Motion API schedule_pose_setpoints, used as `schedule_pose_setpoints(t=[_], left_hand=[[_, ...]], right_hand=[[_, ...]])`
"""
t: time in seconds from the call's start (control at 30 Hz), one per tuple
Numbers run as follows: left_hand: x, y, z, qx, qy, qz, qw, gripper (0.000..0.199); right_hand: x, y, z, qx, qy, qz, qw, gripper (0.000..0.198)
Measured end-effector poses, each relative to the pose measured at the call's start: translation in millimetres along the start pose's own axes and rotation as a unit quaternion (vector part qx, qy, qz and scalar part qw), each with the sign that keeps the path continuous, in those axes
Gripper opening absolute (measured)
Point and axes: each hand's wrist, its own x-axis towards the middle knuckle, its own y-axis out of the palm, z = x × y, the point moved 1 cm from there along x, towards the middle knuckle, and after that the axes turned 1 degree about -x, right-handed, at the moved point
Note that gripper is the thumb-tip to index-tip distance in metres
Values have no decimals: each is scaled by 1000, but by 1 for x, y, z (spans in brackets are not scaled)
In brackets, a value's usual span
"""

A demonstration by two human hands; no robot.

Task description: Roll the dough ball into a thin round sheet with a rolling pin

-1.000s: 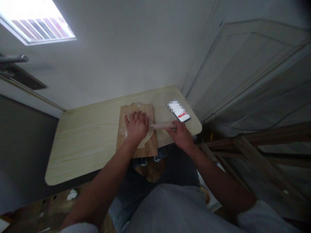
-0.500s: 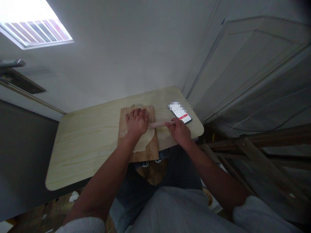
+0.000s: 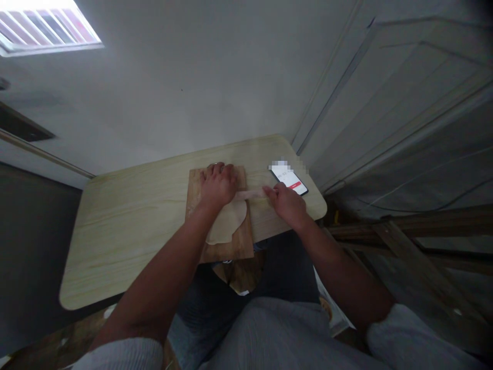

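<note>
A thin, pale sheet of dough lies on a wooden cutting board, partly covered by my left hand. My left hand rests palm down near the board's far edge, its fingers spread and stretched forward. Under that palm runs the left part of a slim, light rolling pin, which sticks out past the board's right side. Closed round the pin's right end is my right hand, just in front of a phone.
The phone with a lit screen lies on the pale wood-grain table, near its right end. A wall stands behind the table. Wooden beams are at the right.
Both hands and the rolling pin have moved a little away from me over the board, baring more dough at the near side. The camera view has shifted slightly.
</note>
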Motion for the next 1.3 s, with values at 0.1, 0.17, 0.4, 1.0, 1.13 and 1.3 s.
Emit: schedule_pose_setpoints(t=[0.1,0.17,0.4,1.0,1.13,1.3], left_hand=[[6,1,2,1,3,3,1000,47],[8,1,3,4,6,5,1000,47],[-6,-2,-2,18,24,7,1000,50],[-46,-9,-13,29,4,-2,1000,54],[-27,-7,-9,17,4,0,1000,52],[-3,-1,-2,-8,4,-2,1000,51]], right_hand=[[4,1,1,-10,-7,-13,1000,66],[5,2,2,-13,-10,-19,1000,66],[-9,4,0,-11,-2,-16,1000,64],[-48,17,-10,18,-25,-61,998,55],[-31,14,-4,32,-26,-73,996,51],[-8,15,3,22,-16,-95,995,49]])
